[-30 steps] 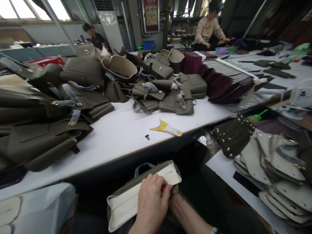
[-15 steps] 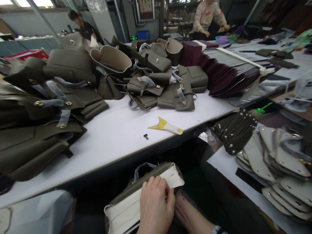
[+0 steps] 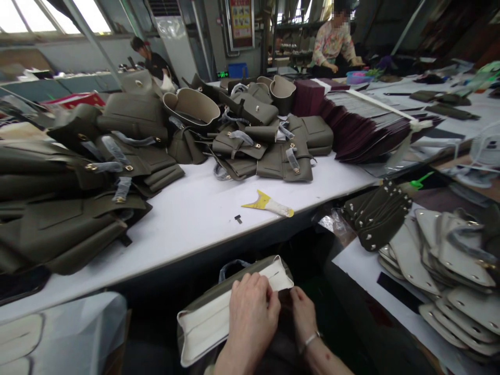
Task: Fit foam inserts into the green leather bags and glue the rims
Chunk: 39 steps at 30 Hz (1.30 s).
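Observation:
In the head view, an olive-green handbag (image 3: 238, 278) with a cream inside lies on its side at my lap, below the table edge. A film-wrapped handle sticks up behind it. My left hand (image 3: 253, 307) lies across the cream side with its fingers curled over the near edge, closed on the bag. At the bag's right corner, my right hand (image 3: 303, 311) has its thumb and fingers pinched together on the near edge. Its fingertips are partly hidden, and I cannot make out any small part between them.
Olive-green bags (image 3: 128, 117) heap across the white table (image 3: 203, 208). A yellow-and-white pointed piece (image 3: 269, 204) lies near its edge. Burgundy sheets (image 3: 351, 125) are stacked behind. Cream flaps (image 3: 441, 255) with studs pile at right. Two people work in the background.
My right hand has come out from behind my left and moved up to the bag's right corner. My left hand stays on the bag. The camera view has shifted slightly.

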Tool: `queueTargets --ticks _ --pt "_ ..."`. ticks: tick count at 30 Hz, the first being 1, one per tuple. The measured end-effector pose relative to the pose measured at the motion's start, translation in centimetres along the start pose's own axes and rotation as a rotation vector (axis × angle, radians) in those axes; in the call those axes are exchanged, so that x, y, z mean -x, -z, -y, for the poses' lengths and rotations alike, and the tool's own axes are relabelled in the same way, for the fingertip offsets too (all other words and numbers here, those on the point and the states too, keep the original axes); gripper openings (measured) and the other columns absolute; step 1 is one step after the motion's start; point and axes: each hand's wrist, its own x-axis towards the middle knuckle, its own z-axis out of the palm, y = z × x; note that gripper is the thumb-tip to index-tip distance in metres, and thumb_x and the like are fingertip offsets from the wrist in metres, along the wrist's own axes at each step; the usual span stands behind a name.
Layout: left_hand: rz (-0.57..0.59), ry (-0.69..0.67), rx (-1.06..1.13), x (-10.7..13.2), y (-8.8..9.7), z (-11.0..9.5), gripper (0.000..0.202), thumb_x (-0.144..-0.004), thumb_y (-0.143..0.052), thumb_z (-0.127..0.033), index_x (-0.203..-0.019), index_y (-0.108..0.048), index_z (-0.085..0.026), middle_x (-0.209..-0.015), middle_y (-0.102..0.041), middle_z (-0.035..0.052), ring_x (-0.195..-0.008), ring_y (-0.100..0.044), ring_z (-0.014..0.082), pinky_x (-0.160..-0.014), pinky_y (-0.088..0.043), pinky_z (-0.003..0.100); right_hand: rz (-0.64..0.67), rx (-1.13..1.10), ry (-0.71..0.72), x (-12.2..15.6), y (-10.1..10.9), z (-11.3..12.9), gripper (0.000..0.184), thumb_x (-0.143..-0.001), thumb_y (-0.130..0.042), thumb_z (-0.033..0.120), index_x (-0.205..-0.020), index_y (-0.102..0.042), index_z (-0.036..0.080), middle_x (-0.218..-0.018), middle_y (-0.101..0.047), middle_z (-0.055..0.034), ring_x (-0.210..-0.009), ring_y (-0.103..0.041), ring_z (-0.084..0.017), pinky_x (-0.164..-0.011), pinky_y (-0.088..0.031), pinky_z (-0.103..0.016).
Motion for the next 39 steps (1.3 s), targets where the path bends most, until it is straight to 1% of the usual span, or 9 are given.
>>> queueTargets --ticks 2,3,5,7,10,14,20,31,39 --pt "-0.015 -0.010 -0.001 0.2 0.0 0.0 0.016 -0.086 -0.048 -0.019 -0.070 -0.054 -0.021 -0.078 -0.061 0.0032 -0.083 -0.053 0.0233 -0.073 -0.030 0.038 -0.099 0.034 0.054 1.7 1.6 -0.1 0.043 -0.098 -0.039 0.047 -0.105 -0.067 0.015 -0.105 -0.070 -0.0126 -0.097 -0.067 -0.029 -0.087 -0.056 -0.046" --pt "-0.021 -0.013 -0.002 0.3 0.0 0.0 0.016 -0.086 -0.048 -0.019 -0.071 -0.054 -0.020 -0.078 -0.061 0.0032 -0.083 -0.053 0.0232 -0.073 -0.030 0.038 -0.133 0.069 0.163 2.6 2.4 0.2 0.036 -0.097 -0.043 0.042 -0.109 -0.067 0.018 -0.113 -0.069 -0.0120 -0.105 -0.065 -0.029 -0.093 -0.054 -0.046" --pt "-0.029 -0.014 -0.008 0.4 0.1 0.0 0.016 -0.086 -0.049 -0.019 -0.071 -0.055 -0.020 -0.079 -0.062 0.0037 -0.083 -0.054 0.0234 -0.073 -0.031 0.038 -0.146 0.179 0.506 4.2 3.5 1.1 0.030 -0.094 -0.050 0.024 -0.121 -0.063 0.023 -0.125 -0.064 -0.0081 -0.118 -0.059 -0.027 -0.101 -0.050 -0.042" --pt "-0.034 -0.012 -0.018 0.5 0.1 0.0 0.016 -0.087 -0.048 -0.020 -0.072 -0.056 -0.020 -0.080 -0.062 0.0042 -0.084 -0.054 0.0236 -0.073 -0.032 0.038 -0.111 0.323 0.840 5.0 3.8 2.2 0.048 -0.090 -0.049 0.007 -0.135 -0.054 0.023 -0.132 -0.060 -0.0079 -0.124 -0.055 -0.025 -0.101 -0.051 -0.040" --pt "-0.036 -0.012 -0.029 0.6 0.0 0.0 0.017 -0.089 -0.048 -0.021 -0.074 -0.056 -0.020 -0.083 -0.062 0.0048 -0.084 -0.054 0.0240 -0.074 -0.034 0.038 -0.100 0.529 1.029 4.9 3.1 3.0 0.062 -0.087 -0.046 -0.001 -0.146 -0.040 0.018 -0.137 -0.056 -0.0116 -0.131 -0.048 -0.026 -0.102 -0.051 -0.043" --pt "-0.083 -0.012 -0.025 1.1 -0.3 0.0 0.012 -0.089 -0.049 -0.017 -0.081 -0.057 -0.019 -0.085 -0.061 0.0045 -0.084 -0.054 0.0238 -0.075 -0.037 0.037 -0.191 0.723 1.102 4.1 2.0 2.8 0.056 -0.089 -0.041 -0.002 -0.143 -0.043 0.010 -0.135 -0.058 -0.0136 -0.130 -0.049 -0.027 -0.105 -0.047 -0.048" --pt "-0.140 -0.041 -0.020 2.6 -0.3 0.2 0.012 -0.090 -0.049 -0.013 -0.084 -0.058 -0.020 -0.086 -0.060 0.0044 -0.084 -0.052 0.0244 -0.076 -0.038 0.038 -0.213 0.769 1.127 4.2 1.3 2.2 0.051 -0.090 -0.042 0.001 -0.141 -0.045 0.006 -0.138 -0.054 -0.0156 -0.132 -0.046 -0.028 -0.106 -0.041 -0.046" --pt "-0.253 0.017 0.107 5.7 -0.3 3.2 0.015 -0.092 -0.052 -0.017 -0.079 -0.059 -0.021 -0.081 -0.060 0.0029 -0.081 -0.053 0.0229 -0.073 -0.036 0.037 -0.251 0.720 1.083 5.4 -1.0 1.8 0.053 -0.092 -0.048 0.007 -0.145 -0.041 0.008 -0.134 -0.055 -0.0180 -0.129 -0.047 -0.032 -0.099 -0.046 -0.051" --pt "-0.353 -0.044 0.043 6.6 -0.3 4.8 0.016 -0.092 -0.052 -0.017 -0.079 -0.061 -0.021 -0.077 -0.061 0.0027 -0.077 -0.053 0.0228 -0.072 -0.033 0.037 -0.244 0.703 1.051 6.3 -3.0 2.3 0.051 -0.090 -0.049 0.006 -0.141 -0.045 0.007 -0.131 -0.055 -0.0206 -0.126 -0.048 -0.034 -0.093 -0.052 -0.052"
